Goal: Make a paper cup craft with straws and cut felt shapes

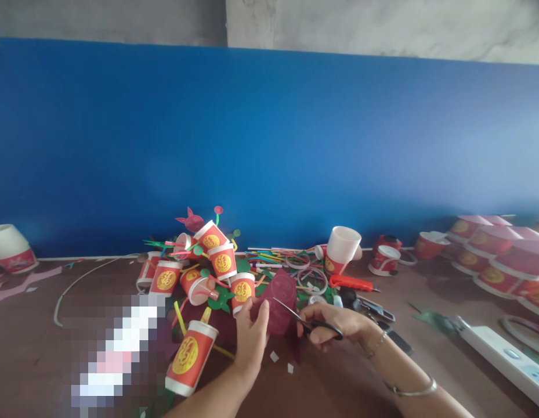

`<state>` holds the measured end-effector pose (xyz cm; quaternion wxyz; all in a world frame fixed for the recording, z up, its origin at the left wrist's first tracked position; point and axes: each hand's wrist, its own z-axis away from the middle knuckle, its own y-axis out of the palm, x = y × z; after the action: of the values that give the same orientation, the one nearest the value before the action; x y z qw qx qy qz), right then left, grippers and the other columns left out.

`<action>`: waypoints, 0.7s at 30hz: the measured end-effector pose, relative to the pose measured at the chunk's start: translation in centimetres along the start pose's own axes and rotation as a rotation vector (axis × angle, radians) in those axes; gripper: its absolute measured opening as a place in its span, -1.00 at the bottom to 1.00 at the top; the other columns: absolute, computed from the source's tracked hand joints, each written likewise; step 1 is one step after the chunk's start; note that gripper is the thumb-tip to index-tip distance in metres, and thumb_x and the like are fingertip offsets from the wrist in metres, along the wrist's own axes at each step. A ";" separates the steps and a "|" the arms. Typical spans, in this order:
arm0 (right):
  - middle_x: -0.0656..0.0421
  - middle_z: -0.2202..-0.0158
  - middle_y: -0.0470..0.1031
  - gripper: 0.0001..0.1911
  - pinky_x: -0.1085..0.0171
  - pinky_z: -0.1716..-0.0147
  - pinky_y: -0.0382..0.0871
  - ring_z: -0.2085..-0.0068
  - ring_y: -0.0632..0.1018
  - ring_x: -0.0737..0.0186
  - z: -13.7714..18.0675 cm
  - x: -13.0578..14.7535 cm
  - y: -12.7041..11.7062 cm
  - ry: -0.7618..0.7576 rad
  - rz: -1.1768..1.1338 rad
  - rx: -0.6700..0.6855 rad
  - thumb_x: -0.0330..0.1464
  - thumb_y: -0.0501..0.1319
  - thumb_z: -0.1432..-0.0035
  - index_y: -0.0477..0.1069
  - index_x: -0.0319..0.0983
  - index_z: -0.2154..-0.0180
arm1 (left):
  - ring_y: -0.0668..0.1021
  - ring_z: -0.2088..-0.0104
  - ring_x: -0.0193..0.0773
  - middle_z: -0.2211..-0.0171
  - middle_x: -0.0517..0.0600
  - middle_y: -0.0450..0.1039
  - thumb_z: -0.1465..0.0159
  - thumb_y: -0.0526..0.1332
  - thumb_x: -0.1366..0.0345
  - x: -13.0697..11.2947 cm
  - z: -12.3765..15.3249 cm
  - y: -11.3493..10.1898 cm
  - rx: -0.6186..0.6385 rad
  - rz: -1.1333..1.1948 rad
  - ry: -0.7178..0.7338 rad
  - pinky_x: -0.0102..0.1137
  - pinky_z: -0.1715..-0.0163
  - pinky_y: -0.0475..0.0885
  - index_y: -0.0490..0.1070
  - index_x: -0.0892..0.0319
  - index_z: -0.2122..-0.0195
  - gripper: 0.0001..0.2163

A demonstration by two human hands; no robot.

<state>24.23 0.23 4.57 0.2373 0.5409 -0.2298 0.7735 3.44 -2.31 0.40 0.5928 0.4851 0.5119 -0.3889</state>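
My left hand (250, 339) pinches the left edge of a dark red translucent sheet (281, 290) with round outlines on it. My right hand (339, 320) is closed round the black handles of a pair of scissors (300, 319). The blades point left and lie across the front of the sheet, close to my left thumb. To the left of my left hand, a red and white paper cup (191, 357) with a yellow emblem and yellow straws leans over. Small white scraps (274, 356) lie on the brown table (321, 389) below the sheet.
Several cups decorated with straws and cut-outs are heaped (222, 261) behind my left hand. A cup stack (342, 249), an orange-handled tool (351, 283), phones or similar dark items, and a white power strip (504, 360) lie rightward. A blue panel (269, 145) stands behind.
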 end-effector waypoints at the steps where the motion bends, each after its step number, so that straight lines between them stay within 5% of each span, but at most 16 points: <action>1: 0.25 0.55 0.41 -0.56 0.47 0.62 0.15 0.57 0.41 0.43 -0.1 0.0 0.2 0.005 -0.002 -0.005 -0.15 0.38 0.11 0.45 -0.31 0.24 | 0.42 0.55 -0.31 0.56 -0.08 0.36 -0.05 0.27 -0.02 -0.1 0.0 0.0 -0.007 0.007 0.001 -0.47 0.57 0.34 0.34 0.18 0.46 -0.66; 9: 0.30 0.66 0.39 -0.71 0.47 0.66 0.07 0.64 0.35 0.44 -0.9 -1.0 0.9 -0.057 0.031 -0.108 -0.17 0.28 -0.01 0.40 -0.29 0.38 | 0.49 0.45 -0.26 0.44 -0.03 0.43 -0.07 0.24 -0.03 -0.4 0.1 0.2 -0.038 0.024 -0.125 -0.46 0.54 0.37 0.40 0.20 0.28 -0.62; 21: 0.31 0.68 0.37 -0.69 0.50 0.71 0.14 0.69 0.37 0.45 -0.9 -1.2 0.9 -0.003 -0.023 -0.101 -0.17 0.32 0.02 0.38 -0.30 0.42 | 0.47 0.53 -0.27 0.52 -0.07 0.40 -0.04 0.26 -0.07 0.0 0.1 0.0 -0.049 -0.014 -0.145 -0.46 0.62 0.32 0.41 0.21 0.17 -0.52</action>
<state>23.44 -0.05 3.05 0.2729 0.5319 -0.2629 0.7573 3.44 -2.45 0.39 0.6373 0.4376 0.4801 -0.4145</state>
